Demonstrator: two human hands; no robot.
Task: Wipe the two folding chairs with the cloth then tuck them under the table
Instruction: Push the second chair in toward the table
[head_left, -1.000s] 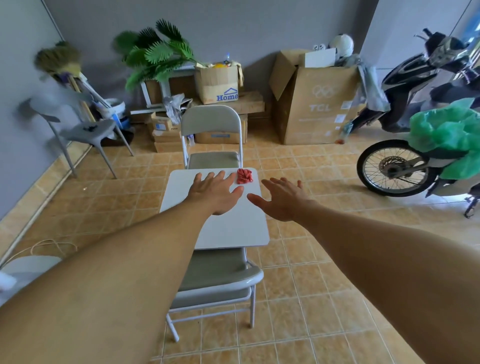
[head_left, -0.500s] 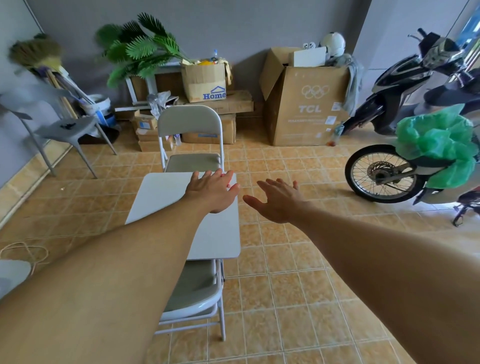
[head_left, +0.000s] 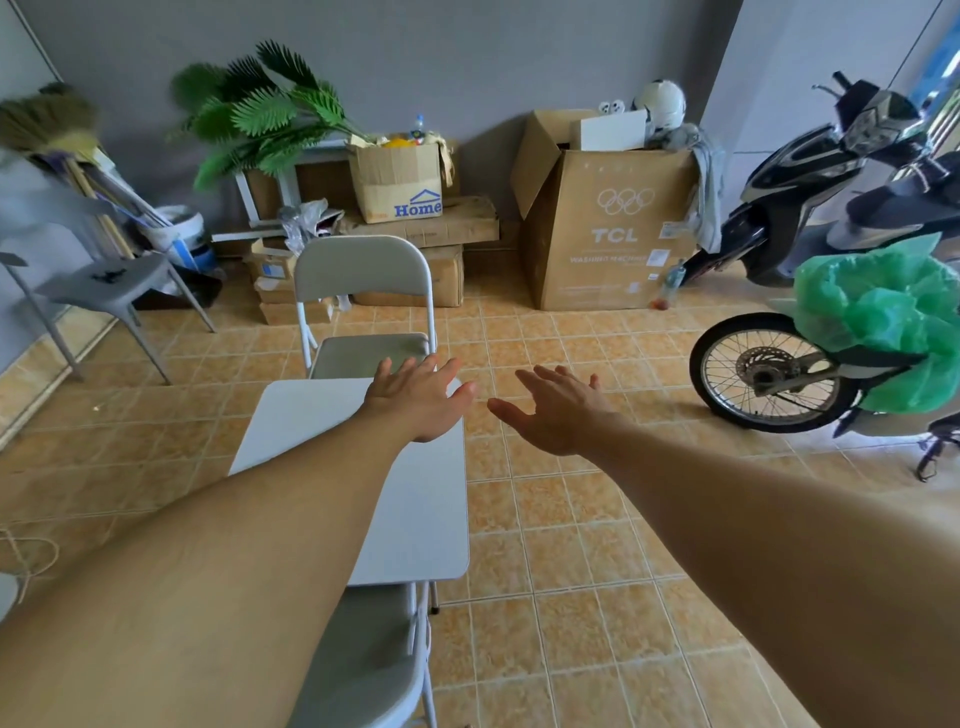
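Head: table (head_left: 311, 421) fronts Home box (head_left: 397, 182) (TCL box (head_left: 613, 228) nearby).

- A pale grey-white top was seen on the small rectangular table (head_left: 415, 519).
- A light grey backrest and a duller grey-green seat were shown by the far metal folding chair (head_left: 363, 270); the same seat colour was shown by the near metal folding chair (head_left: 374, 660).
- The square-tiled floor (head_left: 571, 597) was patterned as a grid of mottled orange-tan squares with pale grout lines.
- The plain back wall (head_left: 467, 62) was painted flat grey.
- The tall brown cardboard box (head_left: 618, 249) was printed with white rings and white "TCL" lettering.
- The smaller brown cardboard box (head_left: 397, 179) was marked with a blue "Home" and roof outline.
- The crumpled plastic bag (head_left: 883, 322) was coloured translucent green.
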